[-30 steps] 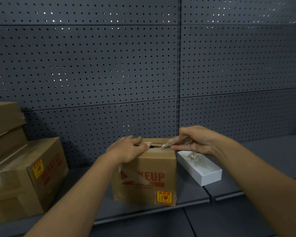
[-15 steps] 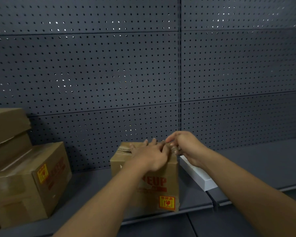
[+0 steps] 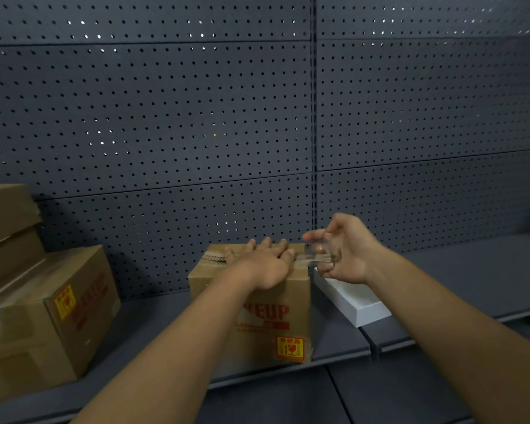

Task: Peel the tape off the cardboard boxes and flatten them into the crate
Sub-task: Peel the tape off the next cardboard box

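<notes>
On the shelf's [image 3: 153,325] left side sit stacked cardboard boxes [image 3: 43,313]. Further right, at the middle, stands a small box [image 3: 276,325] with red lettering, the left hand [image 3: 262,264] lying flat on its top, fingers straight. Just right of it, the right hand [image 3: 346,252] pinches a clear strip of tape [image 3: 311,257] stretched off the box's top edge. Behind that hand lies a white tray [image 3: 355,304].

Left hand [image 3: 263,264] flat on cardboard box [image 3: 270,319], right hand [image 3: 346,255] pinching clear tape [image 3: 311,257], shelf [image 3: 343,347]
</notes>
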